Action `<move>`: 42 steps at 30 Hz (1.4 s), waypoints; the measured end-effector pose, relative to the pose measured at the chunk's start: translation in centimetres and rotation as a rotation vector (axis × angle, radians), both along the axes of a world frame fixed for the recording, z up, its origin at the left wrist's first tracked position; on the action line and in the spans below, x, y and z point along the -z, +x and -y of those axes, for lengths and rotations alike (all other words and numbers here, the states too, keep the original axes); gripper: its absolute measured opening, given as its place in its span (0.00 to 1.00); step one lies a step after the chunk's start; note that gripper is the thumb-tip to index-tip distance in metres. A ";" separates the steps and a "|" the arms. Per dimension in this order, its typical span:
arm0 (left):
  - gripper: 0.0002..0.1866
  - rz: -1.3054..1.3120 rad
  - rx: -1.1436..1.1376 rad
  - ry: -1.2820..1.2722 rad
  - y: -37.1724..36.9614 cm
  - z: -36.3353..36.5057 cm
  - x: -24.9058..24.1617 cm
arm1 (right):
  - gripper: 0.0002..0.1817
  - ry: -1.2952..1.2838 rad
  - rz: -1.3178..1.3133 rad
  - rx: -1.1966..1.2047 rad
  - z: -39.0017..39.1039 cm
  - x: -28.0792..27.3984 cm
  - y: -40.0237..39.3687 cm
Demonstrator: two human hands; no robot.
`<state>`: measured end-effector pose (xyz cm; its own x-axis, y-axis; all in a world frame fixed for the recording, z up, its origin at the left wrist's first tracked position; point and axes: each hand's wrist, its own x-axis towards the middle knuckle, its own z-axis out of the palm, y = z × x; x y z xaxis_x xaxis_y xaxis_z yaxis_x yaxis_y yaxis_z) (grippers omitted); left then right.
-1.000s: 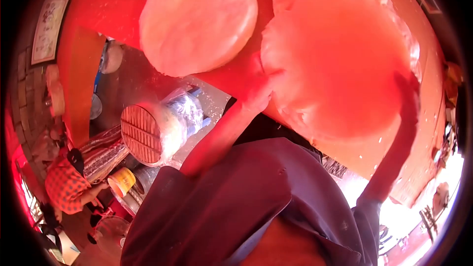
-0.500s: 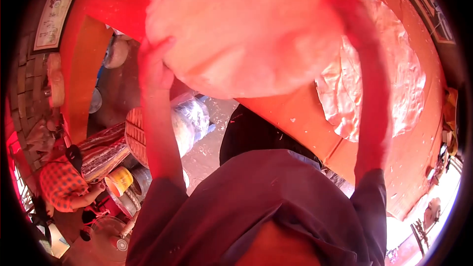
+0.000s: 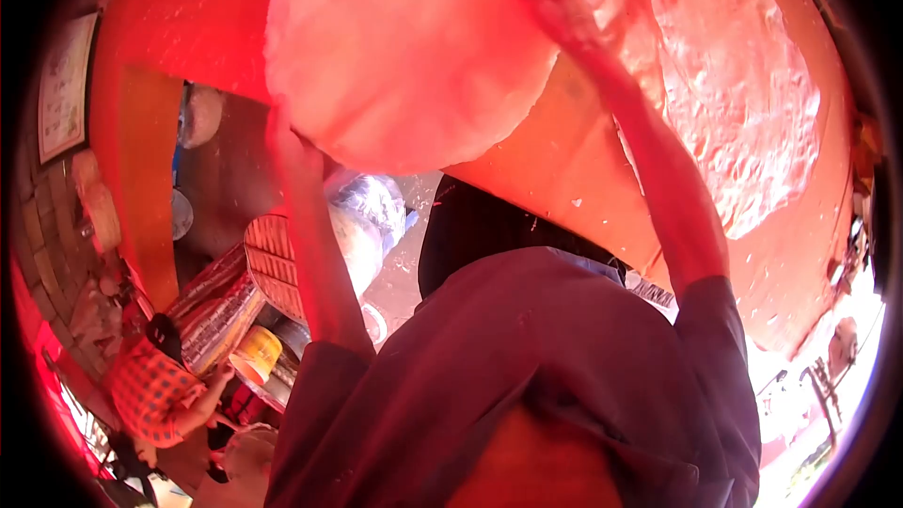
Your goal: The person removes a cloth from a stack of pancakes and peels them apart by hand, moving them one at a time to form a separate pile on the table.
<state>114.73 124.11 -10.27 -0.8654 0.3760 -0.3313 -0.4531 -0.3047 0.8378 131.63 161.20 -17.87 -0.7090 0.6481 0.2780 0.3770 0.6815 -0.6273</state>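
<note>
A large, thin round sheet (image 3: 404, 56), pale under the red light, spans the space between my hands at the top of the view. My left hand (image 3: 290, 136) is at its lower left edge, its fingers mostly hidden. On the sheet's upper right side is my right hand (image 3: 560, 14), blurred, fingers stretched out and apart over its edge. To the right, a second wrinkled thin sheet (image 3: 738, 85) lies on the orange surface (image 3: 583, 198), partly behind my right forearm.
At the lower left, a person in a checked shirt (image 3: 155, 390) is beside a yellow bucket (image 3: 256, 355). A slatted round thing (image 3: 273, 263) and a plastic-wrapped bundle (image 3: 372, 212) stand near my left forearm. A framed paper (image 3: 66, 89) hangs far left.
The round sheet and my right hand have shifted left. More of the wrinkled sheet on the right is visible. The view has turned slightly.
</note>
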 end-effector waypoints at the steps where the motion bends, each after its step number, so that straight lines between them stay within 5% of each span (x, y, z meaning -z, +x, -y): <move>1: 0.27 -0.124 -0.023 -0.174 0.6 -0.9 0.3 | 0.26 -0.001 0.005 0.020 0.6 -1.0 0.0; 3: 0.27 -0.238 -0.030 -0.348 1.8 -0.6 0.7 | 0.30 -0.372 -0.200 -0.142 3.0 -4.6 1.1; 5: 0.26 -0.364 -0.040 -0.556 2.5 -0.2 1.2 | 0.30 -0.403 -0.181 -0.131 3.6 -6.5 3.2; 7: 0.30 -0.157 0.093 -0.332 4.3 -2.1 -2.1 | 0.31 -0.483 -0.168 -0.165 3.0 -8.4 5.9; 9: 0.33 -1.089 0.372 -0.777 1.5 1.8 1.3 | 0.31 -0.584 -0.181 -0.219 2.2 -9.8 7.3; 10: 0.33 -1.090 0.380 -0.749 1.9 0.8 0.8 | 0.30 -0.680 0.108 0.033 0.8 -12.2 7.5; 12: 0.33 -0.235 0.097 -0.275 3.2 -0.9 -1.0 | 0.24 -0.618 -0.281 0.269 -0.9 -10.1 13.3; 14: 0.33 -0.218 0.059 -0.299 4.4 -1.5 -0.6 | 0.22 -0.904 -0.449 0.540 -4.7 -9.6 21.8; 17: 0.33 -0.217 0.034 -0.321 5.2 -1.7 -0.3 | 0.19 -0.842 -0.467 1.000 -11.5 -6.7 32.8; 21: 0.33 -0.177 0.111 -0.259 7.7 -3.3 -3.0 | 0.18 -1.176 -0.799 0.885 -15.4 -5.8 38.0; 23: 0.33 -0.152 -0.054 -0.203 4.4 1.4 0.7 | 0.19 -0.919 -0.676 0.729 -15.8 -6.6 37.0; 25: 0.28 -0.087 -0.267 -0.366 5.0 4.4 1.7 | 0.21 -0.992 -0.531 0.813 -16.1 -8.5 36.9; 27: 0.23 -0.180 -0.179 -0.538 8.3 6.9 3.7 | 0.21 -1.068 -0.498 0.745 -17.6 -8.0 37.6; 29: 0.18 -0.023 0.558 0.316 6.9 13.2 9.3 | 0.21 -1.111 -0.538 0.885 -19.7 -7.2 36.9; 31: 0.18 -0.030 -0.175 -0.506 15.9 8.6 8.6 | 0.21 -1.088 -0.396 0.809 -20.5 -8.5 36.6; 33: 0.12 -0.145 0.116 -0.588 22.7 2.9 3.9 | 0.21 -0.998 -0.366 0.869 -22.9 -6.5 36.4; 35: 0.18 -0.052 0.207 -0.567 26.7 0.2 2.2 | 0.20 -0.783 -0.401 0.912 -25.0 -3.8 36.6; 42: 0.13 0.001 0.395 -0.524 30.3 -4.9 -0.2 | 0.19 -1.031 -0.267 0.800 -25.7 -7.6 34.5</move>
<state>144.98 128.96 -10.07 -0.6948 0.4540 -0.5578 -0.4480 0.3336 0.8295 166.14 186.85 -10.32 -0.0379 0.8545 -0.5180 0.2341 -0.4964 -0.8360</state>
